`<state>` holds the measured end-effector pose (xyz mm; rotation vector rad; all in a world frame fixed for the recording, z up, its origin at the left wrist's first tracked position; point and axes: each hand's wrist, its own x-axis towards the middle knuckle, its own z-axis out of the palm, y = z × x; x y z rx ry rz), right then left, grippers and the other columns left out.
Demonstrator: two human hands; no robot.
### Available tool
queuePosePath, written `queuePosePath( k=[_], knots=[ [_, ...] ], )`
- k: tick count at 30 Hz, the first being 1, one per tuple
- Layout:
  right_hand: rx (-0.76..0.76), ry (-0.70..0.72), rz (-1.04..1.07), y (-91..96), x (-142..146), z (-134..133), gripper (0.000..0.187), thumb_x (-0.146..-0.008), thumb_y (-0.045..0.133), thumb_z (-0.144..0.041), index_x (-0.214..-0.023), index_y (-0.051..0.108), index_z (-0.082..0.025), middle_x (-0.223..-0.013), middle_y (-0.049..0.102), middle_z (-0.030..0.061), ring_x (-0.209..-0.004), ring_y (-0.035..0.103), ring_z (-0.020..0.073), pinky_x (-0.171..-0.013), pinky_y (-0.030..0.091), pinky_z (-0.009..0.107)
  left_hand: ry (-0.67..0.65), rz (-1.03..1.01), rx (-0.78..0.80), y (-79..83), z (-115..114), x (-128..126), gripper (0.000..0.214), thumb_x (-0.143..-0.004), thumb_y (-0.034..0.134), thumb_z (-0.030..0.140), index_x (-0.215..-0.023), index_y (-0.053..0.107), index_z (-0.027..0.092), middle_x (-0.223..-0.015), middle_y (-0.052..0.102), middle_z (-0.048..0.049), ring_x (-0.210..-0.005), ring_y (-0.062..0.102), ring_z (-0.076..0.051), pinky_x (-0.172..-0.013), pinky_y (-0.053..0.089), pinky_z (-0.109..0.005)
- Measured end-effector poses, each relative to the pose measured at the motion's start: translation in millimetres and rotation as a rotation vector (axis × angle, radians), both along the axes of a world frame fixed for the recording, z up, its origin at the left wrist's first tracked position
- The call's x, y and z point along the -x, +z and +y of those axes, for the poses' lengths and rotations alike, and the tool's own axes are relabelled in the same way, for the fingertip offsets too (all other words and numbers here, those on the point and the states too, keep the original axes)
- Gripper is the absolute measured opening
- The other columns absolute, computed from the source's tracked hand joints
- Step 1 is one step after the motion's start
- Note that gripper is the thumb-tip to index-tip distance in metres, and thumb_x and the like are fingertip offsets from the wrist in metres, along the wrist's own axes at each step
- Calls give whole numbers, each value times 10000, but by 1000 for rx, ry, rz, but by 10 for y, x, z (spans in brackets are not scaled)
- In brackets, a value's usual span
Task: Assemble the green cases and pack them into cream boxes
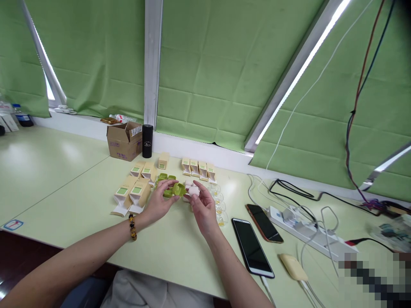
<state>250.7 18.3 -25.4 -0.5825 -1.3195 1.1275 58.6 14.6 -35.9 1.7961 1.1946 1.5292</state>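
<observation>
My left hand (162, 199) pinches a small green case (175, 191) just above the pale green table (64, 201). My right hand (202, 207) is closed on a small white piece (193, 191) held right against that case. More green cases (163, 177) lie behind my hands. Cream cartons with green windows (136, 192) lie to the left, and a row of upright cartons (198, 168) stands behind. Clear plastic trays with yellow bits (220, 205) lie to the right of my right hand.
A brown cardboard box (124, 140) and a black cylinder (147, 141) stand at the back. Two phones (252, 246) (263, 217), a yellow pad (293, 266), a white power strip (308, 233) and tangled cables (295, 188) fill the right side.
</observation>
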Motion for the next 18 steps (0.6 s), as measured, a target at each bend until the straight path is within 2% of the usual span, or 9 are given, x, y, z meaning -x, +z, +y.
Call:
queuePosePath(
  k=[6, 10, 14, 18],
  knots=[
    [-97, -114, 11, -17, 29, 1, 575, -825, 854, -359, -1345, 633, -253, -1303, 694, 123, -1141, 704, 248, -956, 612, 400, -67, -59, -2, 34, -25, -7, 464, -919, 770, 362, -1350, 635, 254, -1417, 611, -118, -1289, 597, -268, -1118, 498, -447],
    [-58, -135, 17, 2, 38, -16, 516, -800, 875, -344, -1267, 678, -247, -1276, 714, 115, -1124, 694, 243, -995, 579, 405, -123, -133, 59, 13, -16, -5, 510, -919, 775, 412, -1381, 623, 257, -1438, 625, -114, -1327, 585, -281, -1134, 490, -446],
    [-12, -139, 8, 26, 49, -34, 436, -798, 872, -378, -1186, 729, -242, -1229, 741, 107, -1080, 705, 244, -970, 579, 402, -129, -142, 73, 9, -4, -4, 508, -959, 717, 485, -1408, 635, 263, -1458, 610, -120, -1352, 568, -292, -1123, 499, -436],
    [47, -163, 2, 34, 62, -32, 418, -789, 871, -416, -1150, 754, -243, -1169, 772, 94, -1042, 724, 246, -936, 597, 404, -131, -103, 70, 43, -9, -12, 509, -1000, 626, 551, -1411, 667, 252, -1337, 651, -140, -1277, 611, -293, -1036, 553, -416]
  ],
)
